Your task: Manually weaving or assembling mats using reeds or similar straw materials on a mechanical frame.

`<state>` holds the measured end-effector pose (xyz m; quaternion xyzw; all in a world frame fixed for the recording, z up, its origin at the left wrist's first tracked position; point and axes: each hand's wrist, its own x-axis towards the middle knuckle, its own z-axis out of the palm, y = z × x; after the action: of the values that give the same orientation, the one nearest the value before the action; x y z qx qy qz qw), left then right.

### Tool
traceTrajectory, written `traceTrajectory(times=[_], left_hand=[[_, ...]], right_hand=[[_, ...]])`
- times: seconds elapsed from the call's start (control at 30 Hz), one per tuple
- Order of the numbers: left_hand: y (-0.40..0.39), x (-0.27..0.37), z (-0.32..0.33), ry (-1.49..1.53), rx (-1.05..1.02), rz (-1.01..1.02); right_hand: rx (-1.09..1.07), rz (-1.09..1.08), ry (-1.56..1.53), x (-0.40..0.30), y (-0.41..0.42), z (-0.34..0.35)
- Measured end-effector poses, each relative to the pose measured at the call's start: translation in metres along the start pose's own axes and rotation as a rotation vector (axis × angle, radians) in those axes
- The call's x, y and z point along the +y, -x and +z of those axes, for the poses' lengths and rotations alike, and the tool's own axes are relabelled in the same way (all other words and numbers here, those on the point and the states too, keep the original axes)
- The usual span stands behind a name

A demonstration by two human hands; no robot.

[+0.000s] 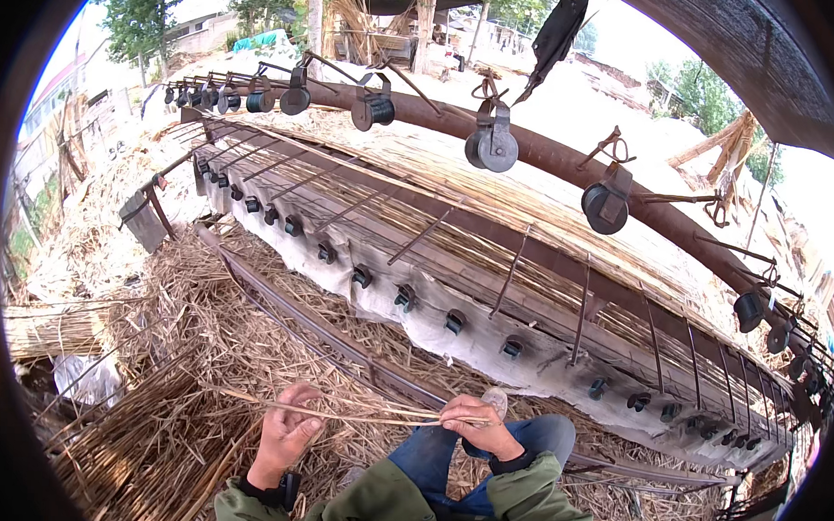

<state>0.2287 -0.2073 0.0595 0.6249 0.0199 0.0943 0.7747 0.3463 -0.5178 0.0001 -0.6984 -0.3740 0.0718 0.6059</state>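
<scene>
My right hand (477, 425) is closed on the ends of a few thin dry reed stalks (377, 419) at the lower middle, above my knees. The stalks run left from it to my left hand (288, 425), whose thumb and fingers are apart around them; whether it grips them I cannot tell. Beyond both hands stretches a long metal weaving frame with a row of metal rods (512, 271) and reeds laid lengthwise. Wire spools hang from a rusty pipe (531, 146), one spool (491, 146) near the top middle. Smaller spools (455, 321) hang along a pale cloth (416, 288).
A curved metal rail (318, 329) passes between me and the frame. Loose straw (209, 281) covers the ground. Bundled reeds (128, 429) lie at lower left. A dark awning (761, 59) hangs at upper right, and a dark cloth (557, 38) hangs at the top.
</scene>
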Motion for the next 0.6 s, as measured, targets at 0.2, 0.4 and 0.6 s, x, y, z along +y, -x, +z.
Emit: traceTrajectory(times=[0.2,0.4,0.6], left_hand=[[0.006,-0.035,0.076,0.097,-0.231,-0.046],[-0.003,-0.039,0.066,0.219,0.141,-0.128],[0.007,-0.053,0.039,0.491,0.438,-0.351]], right_hand=[[0.004,0.027,0.017,-0.025,-0.004,0.031],[0.273,0.052,0.162,-0.030,0.008,0.013],[0.579,-0.006,-0.129,-0.064,0.019,-0.016]])
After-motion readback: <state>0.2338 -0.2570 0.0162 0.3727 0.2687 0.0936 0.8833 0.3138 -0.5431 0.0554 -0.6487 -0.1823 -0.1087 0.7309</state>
